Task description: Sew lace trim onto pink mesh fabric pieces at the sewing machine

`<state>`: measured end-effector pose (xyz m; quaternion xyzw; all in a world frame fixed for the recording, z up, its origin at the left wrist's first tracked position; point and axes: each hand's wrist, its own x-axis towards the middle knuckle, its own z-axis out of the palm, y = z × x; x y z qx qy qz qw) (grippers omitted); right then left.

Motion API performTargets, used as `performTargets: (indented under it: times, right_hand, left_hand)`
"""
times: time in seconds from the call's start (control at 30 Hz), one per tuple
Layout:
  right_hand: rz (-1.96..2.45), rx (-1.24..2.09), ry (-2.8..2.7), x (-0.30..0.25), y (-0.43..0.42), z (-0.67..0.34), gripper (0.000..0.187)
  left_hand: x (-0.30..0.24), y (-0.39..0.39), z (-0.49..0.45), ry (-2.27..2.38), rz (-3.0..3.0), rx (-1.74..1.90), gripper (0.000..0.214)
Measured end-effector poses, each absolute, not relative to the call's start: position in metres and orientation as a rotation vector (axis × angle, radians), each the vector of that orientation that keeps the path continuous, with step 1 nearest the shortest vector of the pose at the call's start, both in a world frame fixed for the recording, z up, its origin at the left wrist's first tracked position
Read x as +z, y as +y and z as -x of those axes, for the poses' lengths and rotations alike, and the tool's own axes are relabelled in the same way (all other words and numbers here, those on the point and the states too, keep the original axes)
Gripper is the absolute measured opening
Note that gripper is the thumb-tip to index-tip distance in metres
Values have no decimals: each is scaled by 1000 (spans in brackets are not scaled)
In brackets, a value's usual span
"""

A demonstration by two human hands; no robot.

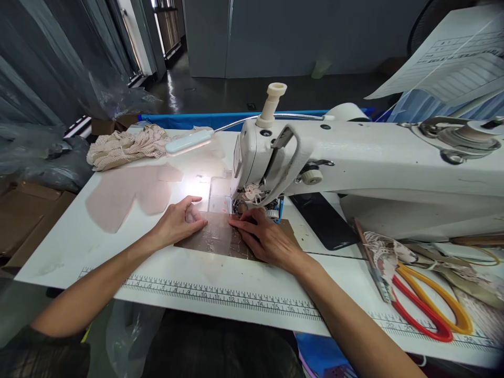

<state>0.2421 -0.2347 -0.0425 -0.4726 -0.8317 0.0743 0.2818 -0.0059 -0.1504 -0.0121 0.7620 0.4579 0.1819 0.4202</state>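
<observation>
A white industrial sewing machine (354, 157) stands on a white table (118, 262). A thin brownish piece of fabric (214, 239) lies flat under its needle area (236, 205). My left hand (179, 220) rests on the fabric's left end with the fingers curled and pressed down. On the right part of the fabric, just in front of the presser foot, lies my right hand (263, 236), its fingers stretched flat and pointing left. A small lamp (189, 142) on a flexible arm lights the spot.
Pale pink cut pieces (126, 194) lie on the table's left; a heap of beige lace (126, 147) sits at the back left. Red- and orange-handled scissors (429, 304) and lace scraps lie at the right. A dark phone (325, 220) lies beside the machine. A ruler strip (220, 296) runs along the front edge.
</observation>
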Motion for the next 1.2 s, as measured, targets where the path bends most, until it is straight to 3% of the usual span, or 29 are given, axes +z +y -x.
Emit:
performTargets:
  times: [0.2, 0.47, 0.6, 0.67, 0.83, 1.0, 1.2]
  right_hand:
    - [1255, 347, -2299, -31, -242, -245, 32]
    - [1300, 295, -2391, -32, -245, -242, 34]
    - [1325, 333, -2368, -33, -246, -243, 34]
    - [1326, 340, -2356, -32, -246, -242, 34]
    - [1294, 308, -2352, -32, -245, -242, 34]
    - [1288, 239, -2266, -34, -242, -242, 31]
    - [1322, 206, -2186, -36, -241, -239, 29]
  left_hand:
    - [-12, -150, 7, 1146, -1901, 456, 55]
    - [-14, -147, 10, 1115, -1972, 485, 56]
    - [-9, -144, 5, 1132, -2538, 886, 26]
    - [-7, -143, -3, 929, -2868, 957, 20]
    - [-11, -133, -28, 341, -3179, 640, 26]
    - [-16, -119, -44, 382, -3226, 356, 30]
    - [-16, -115, -42, 346, -3188, 338, 29]
